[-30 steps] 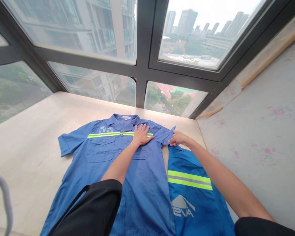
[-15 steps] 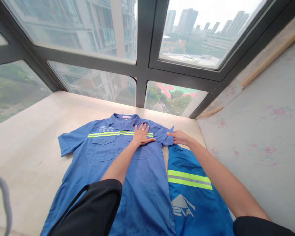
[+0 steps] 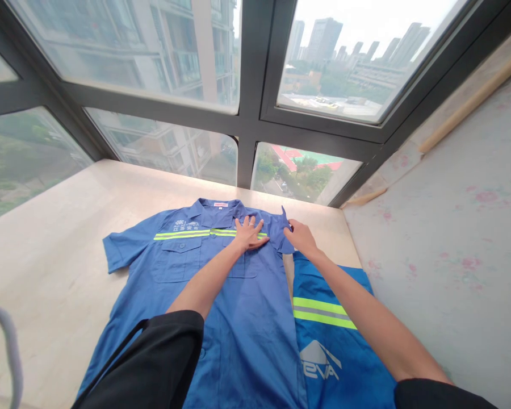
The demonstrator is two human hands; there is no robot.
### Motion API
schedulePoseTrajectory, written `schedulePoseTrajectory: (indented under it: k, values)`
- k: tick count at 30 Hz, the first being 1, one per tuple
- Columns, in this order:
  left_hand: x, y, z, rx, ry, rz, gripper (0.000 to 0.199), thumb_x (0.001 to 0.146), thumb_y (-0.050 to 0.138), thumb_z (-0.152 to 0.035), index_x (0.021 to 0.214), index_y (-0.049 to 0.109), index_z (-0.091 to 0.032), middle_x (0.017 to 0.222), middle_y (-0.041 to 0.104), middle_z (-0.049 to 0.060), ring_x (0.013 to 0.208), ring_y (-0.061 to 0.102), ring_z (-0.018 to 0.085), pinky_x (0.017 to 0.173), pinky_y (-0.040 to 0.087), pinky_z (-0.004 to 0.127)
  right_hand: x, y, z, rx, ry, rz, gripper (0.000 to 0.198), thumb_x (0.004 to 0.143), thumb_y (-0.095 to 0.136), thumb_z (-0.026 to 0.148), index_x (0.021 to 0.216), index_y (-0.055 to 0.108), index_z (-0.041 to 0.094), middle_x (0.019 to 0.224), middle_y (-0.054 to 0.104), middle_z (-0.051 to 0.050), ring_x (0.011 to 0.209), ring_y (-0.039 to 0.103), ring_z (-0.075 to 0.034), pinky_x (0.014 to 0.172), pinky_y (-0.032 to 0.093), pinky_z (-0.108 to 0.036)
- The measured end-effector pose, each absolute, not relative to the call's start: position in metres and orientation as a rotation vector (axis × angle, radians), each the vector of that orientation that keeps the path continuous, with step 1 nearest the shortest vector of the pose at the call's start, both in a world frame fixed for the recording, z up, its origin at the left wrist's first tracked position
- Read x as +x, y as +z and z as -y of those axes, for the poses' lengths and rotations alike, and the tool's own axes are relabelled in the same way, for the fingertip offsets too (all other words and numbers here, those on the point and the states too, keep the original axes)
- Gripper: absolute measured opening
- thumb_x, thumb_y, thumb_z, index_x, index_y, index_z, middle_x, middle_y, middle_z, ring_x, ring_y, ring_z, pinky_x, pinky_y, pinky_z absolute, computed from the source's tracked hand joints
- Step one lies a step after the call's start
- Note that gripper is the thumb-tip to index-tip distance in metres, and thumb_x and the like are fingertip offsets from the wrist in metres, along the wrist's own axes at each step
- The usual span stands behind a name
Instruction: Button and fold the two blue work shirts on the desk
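Observation:
A blue short-sleeved work shirt (image 3: 176,264) lies front up, collar toward the window, with a yellow-green reflective stripe across its chest. My left hand (image 3: 250,234) rests on the chest with fingers spread, pressing over the stripe on the right side. At the shirt's right sleeve, my right hand (image 3: 300,236) pinches the cuff edge, which is lifted and bent inward toward the body. The opposite sleeve lies flat on the left. Under my right forearm, a brighter blue garment (image 3: 323,343) with a wide reflective band and a white logo lies beside the shirt.
The pale sill (image 3: 46,250) carries both garments. Dark window frames (image 3: 249,122) rise behind it, with buildings outside. A flowered wall (image 3: 443,272) bounds the right side. A grey curved tube (image 3: 11,341) stands at the lower left edge.
My right hand has moved left, drawing the sleeve's cuff inward toward the shirt's body. My left hand stays on the chest.

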State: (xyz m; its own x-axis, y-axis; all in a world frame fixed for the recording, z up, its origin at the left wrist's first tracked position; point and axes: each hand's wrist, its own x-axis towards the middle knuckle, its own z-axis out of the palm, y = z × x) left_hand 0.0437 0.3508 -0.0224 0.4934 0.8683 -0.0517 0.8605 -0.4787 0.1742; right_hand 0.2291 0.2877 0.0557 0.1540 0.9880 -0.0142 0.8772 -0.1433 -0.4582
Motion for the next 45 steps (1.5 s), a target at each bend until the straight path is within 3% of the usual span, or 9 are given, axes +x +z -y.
schedulePoseTrajectory:
  k: [6,10,13,18,22,26,32,39,45]
  values:
    - [0.054,0.005,-0.37,2.603,0.028,-1.504,0.055,0.097,0.026,-0.053,0.113,0.07,-0.023,0.133,0.058,0.014,0.128,0.044,0.035,0.112,0.008,0.068,0.231,0.049,-0.285,-2.248,0.484,1.716,0.021,0.081,0.049,0.022,0.096,0.064,0.019,0.091,0.07,-0.01,0.089,0.064,-0.024,0.069,0.042,-0.025]
    - [0.058,0.001,-0.382,2.628,0.049,-1.376,0.048,0.099,0.025,-0.038,0.118,0.067,-0.022,0.132,0.06,0.012,0.132,0.043,0.027,0.116,0.02,0.054,0.241,0.038,-0.281,-2.174,0.722,1.455,0.023,0.076,0.051,0.022,0.096,0.063,0.019,0.088,0.07,-0.008,0.082,0.065,-0.023,0.064,0.045,-0.025]
    - [0.06,-0.01,-0.388,2.588,-0.017,-1.353,0.047,0.097,0.031,-0.038,0.133,0.056,-0.022,0.148,0.046,0.012,0.139,0.037,0.027,0.113,0.027,0.052,0.246,0.032,-0.279,-2.142,0.852,1.284,0.026,0.079,0.048,0.025,0.098,0.062,0.017,0.078,0.069,-0.006,0.07,0.064,-0.021,0.057,0.045,-0.024]
    - [0.061,-0.029,-0.386,2.511,-0.024,-1.391,0.071,0.092,0.035,-0.058,0.152,0.03,-0.021,0.161,0.02,0.014,0.149,0.014,0.033,0.116,0.009,0.062,0.234,0.034,-0.274,-2.153,0.571,1.405,0.031,0.087,0.042,0.029,0.109,0.061,0.018,0.095,0.071,-0.008,0.087,0.064,-0.022,0.072,0.047,-0.026]
    - [0.06,-0.041,-0.391,2.347,0.198,-1.348,0.064,0.089,0.043,-0.052,0.147,0.041,-0.024,0.16,0.024,0.01,0.15,0.01,0.03,0.117,-0.002,0.059,0.2,0.037,-0.262,-2.075,0.338,1.864,0.041,0.093,0.04,0.027,0.133,0.051,0.021,0.12,0.066,-0.012,0.106,0.062,-0.025,0.088,0.044,-0.03]
    - [0.055,-0.043,-0.409,2.188,0.397,-1.352,0.043,0.088,0.045,-0.034,0.127,0.062,-0.026,0.147,0.049,0.008,0.141,0.036,0.029,0.117,0.018,0.055,0.17,0.03,-0.25,-1.986,0.413,2.304,0.045,0.092,0.047,0.025,0.137,0.047,0.022,0.119,0.066,-0.012,0.105,0.063,-0.026,0.084,0.046,-0.031]
    - [0.033,-0.027,-0.421,2.0,0.773,-1.387,0.051,0.092,0.027,-0.024,0.132,0.055,-0.009,0.118,0.069,0.016,0.108,0.066,0.023,0.093,0.051,0.041,0.153,0.02,-0.247,-1.993,0.344,2.37,0.033,0.097,0.042,0.024,0.128,0.052,0.019,0.11,0.067,-0.011,0.098,0.065,-0.024,0.078,0.046,-0.03]
    - [0.052,-0.015,-0.393,2.389,0.694,-1.078,0.044,0.089,0.053,-0.034,0.13,0.059,-0.02,0.145,0.051,0.009,0.142,0.035,0.024,0.117,0.026,0.041,0.151,0.005,-0.249,-1.536,0.445,2.482,0.026,0.095,0.046,0.017,0.112,0.065,0.017,0.1,0.069,-0.008,0.096,0.063,-0.02,0.086,0.045,-0.028]
    - [0.072,-0.041,-0.377,2.801,0.215,-1.073,0.054,0.096,0.04,-0.045,0.142,0.046,-0.017,0.155,0.035,0.014,0.147,0.024,0.027,0.119,0.018,0.051,0.172,-0.006,-0.246,-1.64,0.246,2.206,0.036,0.093,0.047,0.018,0.127,0.058,0.012,0.126,0.061,-0.016,0.119,0.053,-0.025,0.103,0.041,-0.039]
